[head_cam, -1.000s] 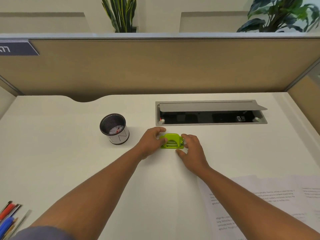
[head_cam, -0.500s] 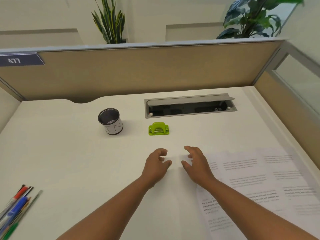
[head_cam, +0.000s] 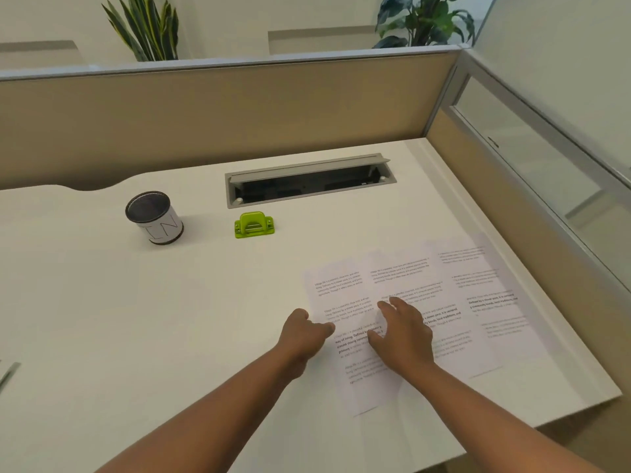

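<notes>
The right hand (head_cam: 404,336) is open. Its fingers (head_cam: 384,306) are spread a little and bent only a bit. It lies flat over the printed sheets (head_cam: 406,268) and holds nothing. The palm is over the spot where the nearest sheet (head_cam: 341,291) and the next one lie over each other. I cannot tell if the fingertips press on the paper or are just above it.

The left hand (head_cam: 302,336) is curled up like a loose fist. Its thumb points to the right and meets the left edge of the nearest sheet. I cannot tell if it pinches that edge or only touches it.

The printed sheets lie flat on the white desk (head_cam: 136,319), on its right side. They are spread out like a fan and lie partly on top of each other. They have small black words on them. The nearest sheet is right under and between the two hands. The other sheets reach away to the right, past the right hand.

A green hole punch (head_cam: 254,226) sits farther back on the desk, well apart from both hands. A round pen cup (head_cam: 155,218) stands to the left of it. Behind the punch there is an open cable box (head_cam: 307,180) set into the desk.
</notes>
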The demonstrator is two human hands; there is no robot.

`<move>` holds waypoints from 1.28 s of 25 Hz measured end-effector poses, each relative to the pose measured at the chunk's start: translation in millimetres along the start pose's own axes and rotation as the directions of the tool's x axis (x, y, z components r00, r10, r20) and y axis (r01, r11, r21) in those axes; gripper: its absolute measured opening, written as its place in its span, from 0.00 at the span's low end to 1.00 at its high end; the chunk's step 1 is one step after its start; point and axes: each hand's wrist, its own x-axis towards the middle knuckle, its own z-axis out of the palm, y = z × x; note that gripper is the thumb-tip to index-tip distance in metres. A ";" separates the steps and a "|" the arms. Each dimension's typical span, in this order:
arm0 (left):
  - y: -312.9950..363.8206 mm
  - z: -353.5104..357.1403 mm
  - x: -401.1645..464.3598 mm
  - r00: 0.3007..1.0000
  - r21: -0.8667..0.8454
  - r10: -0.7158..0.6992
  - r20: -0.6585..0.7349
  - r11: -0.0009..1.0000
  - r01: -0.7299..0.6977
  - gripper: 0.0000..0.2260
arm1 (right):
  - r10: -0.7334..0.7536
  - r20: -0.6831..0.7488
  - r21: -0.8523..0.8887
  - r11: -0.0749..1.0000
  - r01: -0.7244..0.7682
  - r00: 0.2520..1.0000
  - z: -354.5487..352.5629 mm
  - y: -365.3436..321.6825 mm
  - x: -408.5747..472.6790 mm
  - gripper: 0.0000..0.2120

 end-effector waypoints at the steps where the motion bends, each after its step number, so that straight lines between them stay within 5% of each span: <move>1: -0.7 5.4 -2.6 1.000 -0.030 -0.020 0.005 0.999 0.021 0.14 | -0.010 0.028 -0.036 0.999 0.011 1.000 1.0 2.9 -2.5 0.35; 6: -1.9 26.0 -10.3 0.995 -0.163 -0.102 0.000 0.981 0.101 0.17 | -0.058 0.171 -0.116 0.990 0.079 0.984 12.5 10.3 -12.7 0.44; 13: 3.1 38.9 -6.0 0.987 -0.320 -0.162 0.001 0.935 0.153 0.10 | -0.069 0.161 -0.099 0.991 0.085 0.985 17.5 15.1 -16.1 0.43; 17: 0.0 41.7 -1.3 0.990 -0.232 -0.102 -0.095 0.970 0.077 0.13 | -0.070 0.163 -0.082 0.993 0.085 0.984 17.5 16.1 -15.6 0.42; 23: -4.4 43.3 -1.0 0.968 -0.176 0.083 -0.235 0.976 -0.127 0.02 | -0.081 0.064 -0.018 0.996 0.083 0.995 9.7 22.1 -12.7 0.31; 25: -6.3 41.3 -0.6 0.959 -0.139 0.108 -0.261 0.979 -0.148 0.08 | -0.076 0.048 -0.039 0.996 0.078 0.996 6.2 23.3 -9.4 0.32; 32: -13.1 29.1 0.2 0.933 -0.053 0.187 -0.307 0.976 -0.212 0.14 | 0.233 -0.038 0.033 0.972 -0.232 0.972 -34.0 60.8 25.6 0.32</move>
